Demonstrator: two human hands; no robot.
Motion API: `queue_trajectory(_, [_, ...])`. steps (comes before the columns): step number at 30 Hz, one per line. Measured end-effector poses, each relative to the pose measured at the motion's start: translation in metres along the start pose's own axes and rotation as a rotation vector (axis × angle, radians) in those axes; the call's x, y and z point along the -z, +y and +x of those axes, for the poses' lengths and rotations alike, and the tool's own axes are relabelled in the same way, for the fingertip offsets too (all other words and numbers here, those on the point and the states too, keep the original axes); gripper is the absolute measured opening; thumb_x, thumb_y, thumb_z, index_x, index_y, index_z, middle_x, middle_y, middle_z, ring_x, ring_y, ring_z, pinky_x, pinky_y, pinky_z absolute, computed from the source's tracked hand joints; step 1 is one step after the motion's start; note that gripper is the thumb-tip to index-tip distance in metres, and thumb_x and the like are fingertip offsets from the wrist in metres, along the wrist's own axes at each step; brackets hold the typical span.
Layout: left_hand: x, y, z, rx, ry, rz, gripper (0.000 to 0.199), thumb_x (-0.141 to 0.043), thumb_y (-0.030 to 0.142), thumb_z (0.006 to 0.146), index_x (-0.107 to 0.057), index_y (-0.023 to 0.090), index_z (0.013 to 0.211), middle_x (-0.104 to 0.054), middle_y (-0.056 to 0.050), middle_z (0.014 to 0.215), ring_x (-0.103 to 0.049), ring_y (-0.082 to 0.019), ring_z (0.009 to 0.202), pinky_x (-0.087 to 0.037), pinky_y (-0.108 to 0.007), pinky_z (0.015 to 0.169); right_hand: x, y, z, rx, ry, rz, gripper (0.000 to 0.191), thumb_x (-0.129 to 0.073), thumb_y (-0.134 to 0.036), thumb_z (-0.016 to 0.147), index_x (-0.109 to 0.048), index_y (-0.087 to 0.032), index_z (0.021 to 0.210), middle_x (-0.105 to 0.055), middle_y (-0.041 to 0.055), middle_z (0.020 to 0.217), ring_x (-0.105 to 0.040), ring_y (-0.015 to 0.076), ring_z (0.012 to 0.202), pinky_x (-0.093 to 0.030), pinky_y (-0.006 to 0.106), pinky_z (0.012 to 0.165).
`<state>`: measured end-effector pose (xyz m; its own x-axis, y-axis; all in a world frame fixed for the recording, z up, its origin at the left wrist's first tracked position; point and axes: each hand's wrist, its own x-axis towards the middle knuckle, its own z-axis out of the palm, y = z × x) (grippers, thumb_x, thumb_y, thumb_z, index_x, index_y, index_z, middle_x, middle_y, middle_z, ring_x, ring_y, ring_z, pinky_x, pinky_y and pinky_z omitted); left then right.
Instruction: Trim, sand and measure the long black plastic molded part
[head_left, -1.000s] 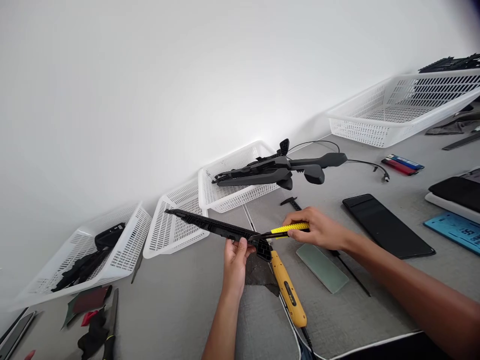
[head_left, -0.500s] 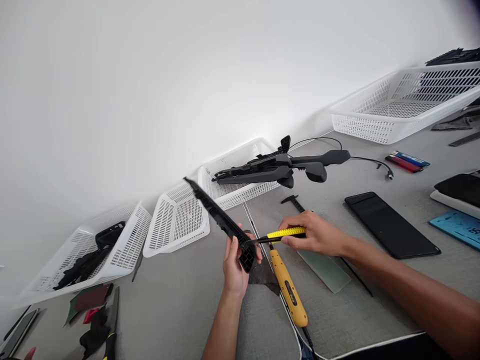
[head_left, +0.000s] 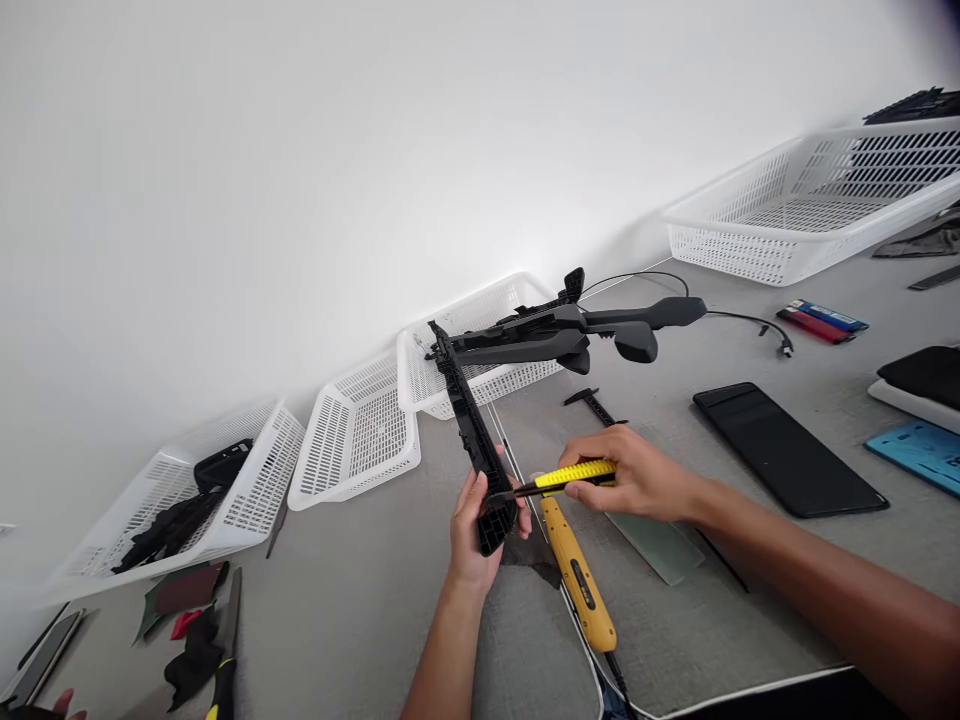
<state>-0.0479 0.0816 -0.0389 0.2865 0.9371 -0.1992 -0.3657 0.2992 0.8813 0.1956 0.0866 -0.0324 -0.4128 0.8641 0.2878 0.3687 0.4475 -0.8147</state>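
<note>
A long black plastic part [head_left: 466, 410] is held near its wide lower end by my left hand [head_left: 474, 535], fingers wrapped around its underside. It slants up and left, its ribbed face toward me. My right hand [head_left: 634, 475] is closed on a yellow and black utility knife [head_left: 574, 477], whose tip meets the part beside my left thumb; the exact contact is hidden. Below the knife lies a yellow corded tool [head_left: 577, 580] on the grey table [head_left: 337, 610].
White baskets [head_left: 352, 445] line the wall; one [head_left: 491, 385] holds long black parts [head_left: 555, 335]. A black phone-like slab [head_left: 787, 450], lighters [head_left: 821, 320] and a caliper [head_left: 592, 403] lie to the right. At bottom left, another person's fingers [head_left: 66, 703] show near scraps and a file.
The black part has swung more upright, its far end moving right to overlap the basket of parts. The knife has tilted, its tip slightly lower on the part.
</note>
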Motion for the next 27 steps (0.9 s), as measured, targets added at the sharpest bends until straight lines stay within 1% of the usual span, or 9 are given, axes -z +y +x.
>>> queue_trajectory(2, [0.002, -0.001, 0.001, 0.005, -0.003, -0.002, 0.062, -0.075, 0.057, 0.092, -0.066, 0.017, 0.138, -0.070, -0.003, 0.077, -0.064, -0.017, 0.054, -0.046, -0.028, 0.050, 0.000, 0.000, 0.000, 0.011, -0.010, -0.016, 0.018, -0.067, -0.036, 0.094, -0.074, -0.021, 0.087, -0.062, -0.0012, 0.066, -0.048, 0.0134, 0.058, -0.034, 0.027, 0.057])
queue_trajectory(5, [0.006, -0.004, 0.002, 0.004, -0.015, -0.005, 0.062, -0.071, 0.055, 0.096, -0.064, 0.016, 0.143, -0.069, -0.002, 0.076, -0.063, -0.016, 0.055, -0.046, -0.027, 0.051, 0.001, 0.001, 0.000, 0.001, 0.033, -0.034, 0.017, -0.067, -0.034, 0.094, -0.074, -0.020, 0.087, -0.059, -0.0028, 0.063, -0.044, 0.0124, 0.056, -0.032, 0.026, 0.055])
queue_trajectory(7, [0.007, -0.005, 0.003, -0.011, -0.026, -0.013, 0.062, -0.070, 0.053, 0.097, -0.061, 0.016, 0.146, -0.068, -0.002, 0.076, -0.062, -0.016, 0.054, -0.045, -0.027, 0.050, 0.001, 0.001, 0.000, 0.033, 0.016, -0.012, 0.018, -0.066, -0.034, 0.093, -0.074, -0.019, 0.087, -0.058, -0.0030, 0.063, -0.043, 0.0118, 0.055, -0.032, 0.025, 0.054])
queue_trajectory(9, [0.008, -0.005, 0.003, -0.023, -0.030, -0.017, 0.061, -0.070, 0.052, 0.098, -0.061, 0.015, 0.147, -0.069, -0.002, 0.077, -0.062, -0.016, 0.054, -0.044, -0.027, 0.050, 0.001, 0.000, 0.000, 0.059, 0.000, -0.011, 0.018, -0.066, -0.033, 0.093, -0.074, -0.018, 0.087, -0.060, -0.0025, 0.063, -0.044, 0.0116, 0.055, -0.032, 0.025, 0.054])
queue_trajectory(13, [0.006, -0.003, 0.003, -0.033, -0.020, -0.009, 0.061, -0.069, 0.052, 0.099, -0.061, 0.016, 0.148, -0.069, -0.003, 0.077, -0.060, -0.016, 0.055, -0.044, -0.027, 0.052, -0.002, -0.006, -0.001, 0.042, 0.034, 0.005, 0.019, -0.066, -0.034, 0.094, -0.073, -0.018, 0.086, -0.058, -0.0031, 0.062, -0.044, 0.0114, 0.054, -0.031, 0.025, 0.054])
queue_trajectory(16, [0.005, -0.002, 0.002, -0.048, 0.002, -0.015, 0.060, -0.070, 0.052, 0.098, -0.063, 0.017, 0.146, -0.068, -0.002, 0.076, -0.058, -0.015, 0.058, -0.044, -0.026, 0.053, -0.010, -0.011, -0.003, 0.111, -0.038, 0.053, 0.018, -0.066, -0.033, 0.094, -0.074, -0.018, 0.088, -0.064, -0.0011, 0.067, -0.047, 0.0119, 0.056, -0.032, 0.025, 0.056])
queue_trajectory(18, [0.004, -0.002, 0.002, -0.056, 0.017, -0.019, 0.059, -0.071, 0.052, 0.098, -0.064, 0.017, 0.145, -0.067, -0.001, 0.075, -0.057, -0.014, 0.060, -0.044, -0.025, 0.054, -0.014, -0.012, -0.003, 0.156, -0.082, 0.030, 0.016, -0.065, -0.031, 0.094, -0.074, -0.019, 0.088, -0.066, -0.0004, 0.070, -0.047, 0.0119, 0.057, -0.032, 0.026, 0.057])
queue_trajectory(23, [0.006, -0.002, 0.004, -0.049, 0.003, -0.019, 0.060, -0.070, 0.053, 0.098, -0.064, 0.017, 0.146, -0.067, -0.002, 0.075, -0.055, -0.014, 0.057, -0.045, -0.025, 0.053, -0.018, -0.010, -0.004, 0.111, -0.024, -0.045, 0.014, -0.065, -0.029, 0.095, -0.073, -0.019, 0.090, -0.066, -0.0005, 0.069, -0.050, 0.0128, 0.058, -0.032, 0.026, 0.058])
queue_trajectory(27, [0.007, -0.002, 0.005, -0.063, 0.016, -0.035, 0.056, -0.070, 0.050, 0.099, -0.065, 0.016, 0.144, -0.067, -0.003, 0.074, -0.056, -0.014, 0.061, -0.046, -0.024, 0.056, -0.018, -0.010, -0.004, 0.171, -0.055, 0.003, 0.013, -0.064, -0.027, 0.094, -0.074, -0.019, 0.092, -0.069, -0.0001, 0.072, -0.052, 0.0125, 0.059, -0.034, 0.026, 0.059])
